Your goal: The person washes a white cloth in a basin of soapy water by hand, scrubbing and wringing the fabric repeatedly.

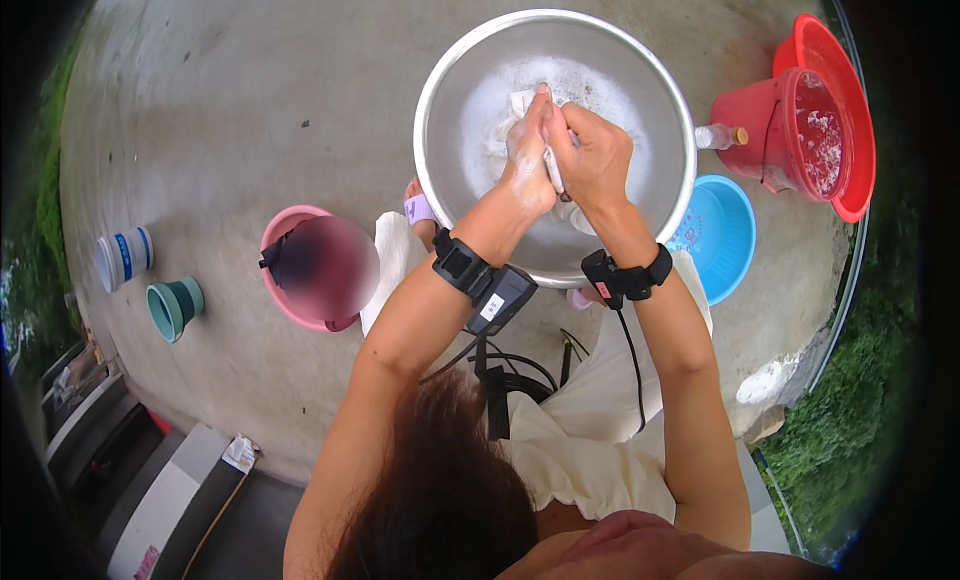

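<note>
A large round metal basin [457, 77] stands before me with white suds [480, 122] and some water in its bottom. Wet white cloth [520, 102] lies in the suds and runs up between my hands. My right hand [598, 154] is curled in a fist around part of the cloth. Pressed against it, my left hand [529, 156] holds the cloth from the other side, with lather on its palm and wrist. Both hands are above the middle of the basin. The cloth's full shape is hidden by the hands and foam.
At the right are a light blue basin [724, 239], a clear bottle with a cork-coloured cap [721, 137], a red bucket [750, 130] and a red basin [814, 36]. At the left stand a pink basin [274, 299] holding dark cloth, a green bucket [187, 299] and a white-and-blue pail [126, 257].
</note>
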